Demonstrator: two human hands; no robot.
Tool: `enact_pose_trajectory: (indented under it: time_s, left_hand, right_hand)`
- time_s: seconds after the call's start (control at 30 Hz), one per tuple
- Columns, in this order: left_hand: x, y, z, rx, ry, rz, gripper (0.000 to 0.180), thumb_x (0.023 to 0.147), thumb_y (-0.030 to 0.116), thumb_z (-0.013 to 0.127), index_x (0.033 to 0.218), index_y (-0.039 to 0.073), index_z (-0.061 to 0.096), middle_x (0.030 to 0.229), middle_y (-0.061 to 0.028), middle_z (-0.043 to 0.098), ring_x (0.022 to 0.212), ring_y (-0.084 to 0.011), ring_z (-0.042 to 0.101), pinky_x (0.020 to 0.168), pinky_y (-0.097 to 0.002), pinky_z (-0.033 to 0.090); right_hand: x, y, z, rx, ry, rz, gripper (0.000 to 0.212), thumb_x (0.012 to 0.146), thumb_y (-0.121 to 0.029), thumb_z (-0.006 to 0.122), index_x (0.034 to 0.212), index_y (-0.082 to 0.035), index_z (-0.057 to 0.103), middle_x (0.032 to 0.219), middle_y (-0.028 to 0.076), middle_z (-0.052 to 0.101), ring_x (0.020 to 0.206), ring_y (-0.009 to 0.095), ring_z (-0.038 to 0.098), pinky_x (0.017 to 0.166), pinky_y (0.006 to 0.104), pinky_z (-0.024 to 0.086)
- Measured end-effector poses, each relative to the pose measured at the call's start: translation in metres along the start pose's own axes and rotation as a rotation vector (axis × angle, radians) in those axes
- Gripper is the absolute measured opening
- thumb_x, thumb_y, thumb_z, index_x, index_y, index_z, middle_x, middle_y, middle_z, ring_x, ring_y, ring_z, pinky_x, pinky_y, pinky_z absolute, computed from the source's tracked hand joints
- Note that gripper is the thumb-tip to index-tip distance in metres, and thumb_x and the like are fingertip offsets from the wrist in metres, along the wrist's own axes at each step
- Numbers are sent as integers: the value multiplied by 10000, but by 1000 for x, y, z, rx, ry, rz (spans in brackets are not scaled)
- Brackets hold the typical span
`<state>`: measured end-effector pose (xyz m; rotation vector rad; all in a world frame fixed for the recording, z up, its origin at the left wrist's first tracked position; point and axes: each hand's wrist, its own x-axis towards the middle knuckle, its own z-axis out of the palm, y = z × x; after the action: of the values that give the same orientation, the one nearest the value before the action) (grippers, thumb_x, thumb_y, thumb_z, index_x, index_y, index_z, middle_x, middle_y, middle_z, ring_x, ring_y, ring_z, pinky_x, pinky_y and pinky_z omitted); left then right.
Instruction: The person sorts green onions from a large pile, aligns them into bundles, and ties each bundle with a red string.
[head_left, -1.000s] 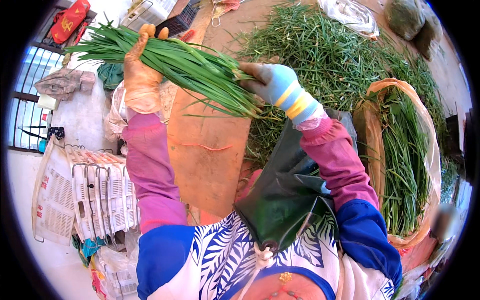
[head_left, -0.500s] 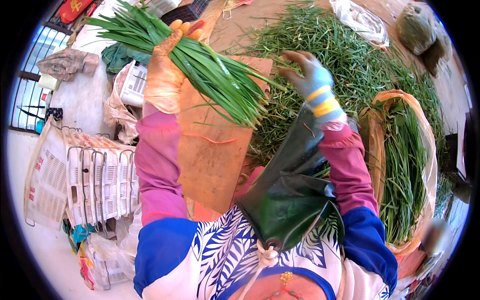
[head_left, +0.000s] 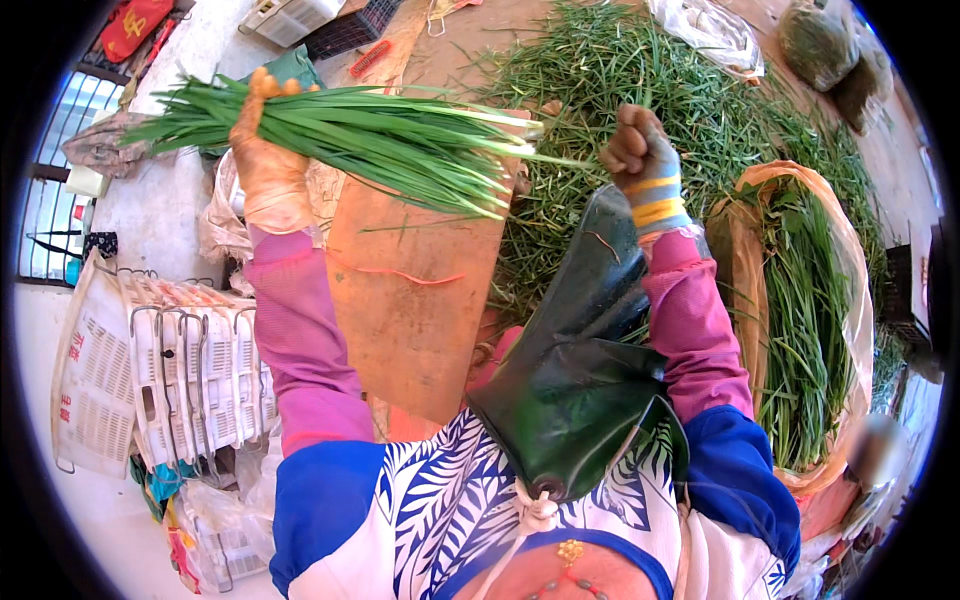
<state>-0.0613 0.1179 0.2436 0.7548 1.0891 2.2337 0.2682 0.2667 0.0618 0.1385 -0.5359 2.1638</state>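
My left hand (head_left: 262, 150), in an orange glove, is closed round the leafy part of a bunch of garlic chives (head_left: 370, 140). The bunch lies sideways above a wooden board (head_left: 410, 330), its pale stem ends to the right. My right hand (head_left: 640, 150), in a dark-fingered glove with a blue and yellow striped cuff, is closed just beyond those ends. One stalk sticks out from the bunch as far as its fingers and looks pinched there. An orange-red strip (head_left: 410, 276) lies on the board.
A large heap of loose green leaves (head_left: 570, 80) spreads behind my right hand. On the right stands an orange-lined bag of chives (head_left: 805, 330). White plastic crates (head_left: 200, 360) are stacked at left. A dark green apron (head_left: 580, 400) covers my lap. A clear plastic bag (head_left: 710, 35) lies at the back.
My left hand has moved left, and the bunch has turned from slanting to nearly level. The right hand's fingers, spread before, have closed near the stem ends.
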Motion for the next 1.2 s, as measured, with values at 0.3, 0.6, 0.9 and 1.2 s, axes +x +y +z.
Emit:
enact_pose_trajectory:
  time_s: [0.3,0.6,0.9,1.2]
  left_hand:
    - [-2,38,-15,-266,-442,-70,265,837,168,545,1052,14,521,724,64,529,700,-77,488,835,-333,405]
    - [-14,65,-5,-437,-649,-185,236,833,178,559,1016,31,530,684,71,494,645,-74,470,808,-344,396]
    - [-25,55,10,-379,-633,-196,148,844,150,540,964,76,491,676,87,475,631,-40,462,808,-303,379]
    - [-28,36,27,-327,-733,-307,160,844,161,547,967,68,506,680,84,481,635,-57,463,814,-319,385]
  right_hand:
    - [25,-8,39,-1490,-167,-214,918,631,-275,767,1347,-69,232,1346,136,322,1229,222,310,991,321,294]
    - [-3,41,67,-1297,-267,763,354,810,-99,546,1151,-12,506,989,81,620,835,113,545,722,243,454]
    - [2,24,61,-1602,-202,12,483,754,-290,636,1143,-36,505,993,125,606,908,214,588,799,298,455]
    - [-16,57,121,-1898,-491,-304,271,717,-305,660,888,-100,612,684,97,580,655,284,584,564,339,461]
